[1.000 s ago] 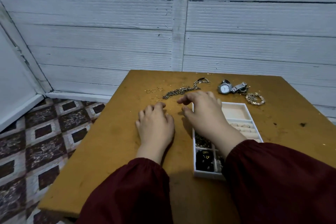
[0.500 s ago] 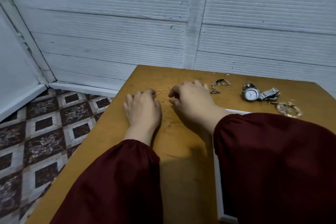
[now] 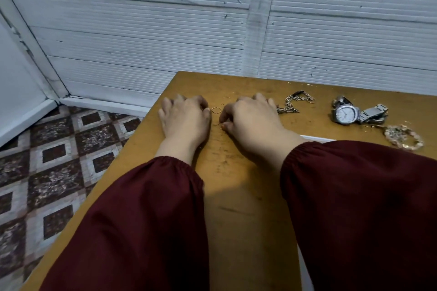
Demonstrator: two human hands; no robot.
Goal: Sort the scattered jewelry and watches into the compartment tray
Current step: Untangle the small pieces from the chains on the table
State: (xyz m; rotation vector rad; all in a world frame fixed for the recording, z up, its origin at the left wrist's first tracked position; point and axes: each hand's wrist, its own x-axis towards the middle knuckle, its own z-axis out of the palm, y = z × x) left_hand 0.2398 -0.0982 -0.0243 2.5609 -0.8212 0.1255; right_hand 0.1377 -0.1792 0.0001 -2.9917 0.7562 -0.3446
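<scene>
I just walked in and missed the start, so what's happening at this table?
A person's left hand rests on the table beside a gold ring, while the right hand pinches at something too small to make out. A chain, watch and bracelet lie loose; the tray is mostly hidden by the sleeve.

The left hand (image 3: 185, 123) and right hand (image 3: 254, 123) rest palm-down on the ochre wooden desk (image 3: 241, 201), a thin gold ring (image 3: 216, 110) between them. Further right lie a silver chain bracelet (image 3: 292, 103), a silver wristwatch (image 3: 346, 114) and a pale beaded bracelet (image 3: 404, 137).
</scene>
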